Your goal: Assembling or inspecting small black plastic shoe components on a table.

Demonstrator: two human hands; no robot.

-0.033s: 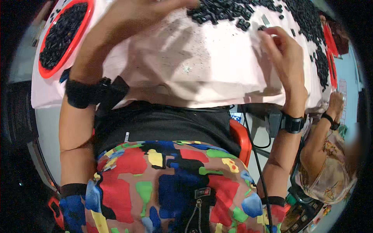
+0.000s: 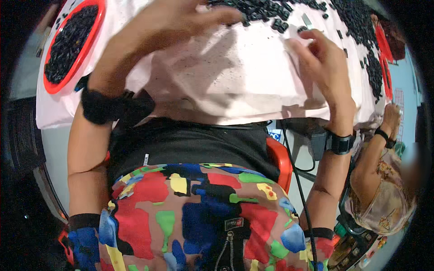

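Small black pieces (image 2: pixel 264 10) lie heaped on the pale pink cloth (image 2: pixel 257 67) at the far edge of view. My left hand (image 2: pixel 190 22), slightly blurred, reaches over the cloth beside this heap with a finger stretched toward its near edge; its other fingers are partly cut off by the frame. Just right of the heap is my right hand (image 2: pixel 323 61), its thumb and forefinger apart and nothing visible between them. Close to its fingertips lie a black piece (image 2: pixel 302 29) and a small flat silvery strip (image 2: pixel 307 20).
A red-rimmed oval tray (image 2: pixel 100 25) full of black pieces stands at the left. A larger pile (image 2: pixel 357 22) spreads along the right side, near red trays (image 2: pixel 385 74). Another person's arm (image 2: pixel 373 167) rests at the right. A cable (image 2: pixel 296 180) hangs beside my right arm.
My left hand has moved right and slightly nearer, to the heap's near edge. My right thumb has spread away from the forefinger. Fewer dark specks show on the cloth between my hands.
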